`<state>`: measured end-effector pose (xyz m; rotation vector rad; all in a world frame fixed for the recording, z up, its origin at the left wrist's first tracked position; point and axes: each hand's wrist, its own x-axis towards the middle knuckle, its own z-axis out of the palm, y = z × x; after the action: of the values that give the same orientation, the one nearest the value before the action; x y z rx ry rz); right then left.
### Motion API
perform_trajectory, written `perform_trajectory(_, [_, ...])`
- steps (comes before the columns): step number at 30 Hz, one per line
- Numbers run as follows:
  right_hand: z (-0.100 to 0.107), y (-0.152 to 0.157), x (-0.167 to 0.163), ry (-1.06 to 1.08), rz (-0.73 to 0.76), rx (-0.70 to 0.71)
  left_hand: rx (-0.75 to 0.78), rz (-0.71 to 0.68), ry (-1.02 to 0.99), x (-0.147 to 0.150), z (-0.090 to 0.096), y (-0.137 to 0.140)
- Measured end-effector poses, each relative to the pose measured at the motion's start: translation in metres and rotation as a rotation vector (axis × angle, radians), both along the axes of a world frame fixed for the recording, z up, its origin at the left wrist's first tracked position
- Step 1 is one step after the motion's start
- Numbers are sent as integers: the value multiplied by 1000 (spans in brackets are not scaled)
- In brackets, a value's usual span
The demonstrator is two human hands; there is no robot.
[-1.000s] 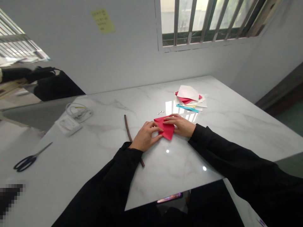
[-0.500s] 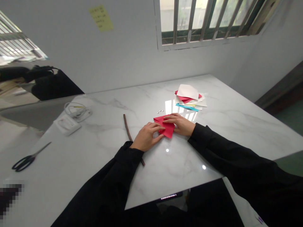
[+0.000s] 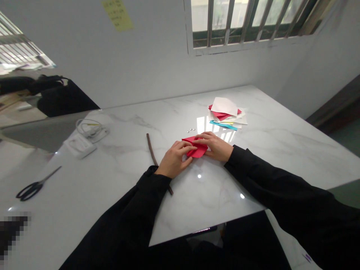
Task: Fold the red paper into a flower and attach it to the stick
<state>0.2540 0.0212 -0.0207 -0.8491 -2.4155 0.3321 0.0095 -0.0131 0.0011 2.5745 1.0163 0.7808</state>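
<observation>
Both hands are on a piece of folded red paper [image 3: 200, 151] at the middle of the table. My left hand [image 3: 176, 159] grips its left side, fingers on top and thumb at the near edge. From the right, my right hand [image 3: 215, 147] holds it with fingers over the upper part and thumb at the right edge. The fingers hide part of the folds. A brown stick [image 3: 152, 149] lies under my left wrist. Several small shiny drop-like pieces [image 3: 191, 129] lie just beyond the paper.
A stack of paper sheets [image 3: 225, 107], white, red and blue, lies farther back. At the left are black-handled scissors [image 3: 35, 187], a white box-like item [image 3: 81, 146] and a white cable [image 3: 88, 129]. A yellow note [image 3: 117, 15] sticks to the wall. The table's near edge [image 3: 208, 228] runs close below my arms.
The near part of the red paper has been raised or folded away from me, so less of it shows below my fingers. Both hands stay on it.
</observation>
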Motion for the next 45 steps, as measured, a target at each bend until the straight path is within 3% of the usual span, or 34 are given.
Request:
perform_trajectory(15, [4,0,1,-15,40,-107,-62,-4,8,-7,2,4])
perform_trajectory(34, [-12,10,6,-2,92,-75,-117,47,48,-11,4,6])
perform_trajectory(45, [-5,9,7,-33,104,-109,-126,-7,19,-12,1,8])
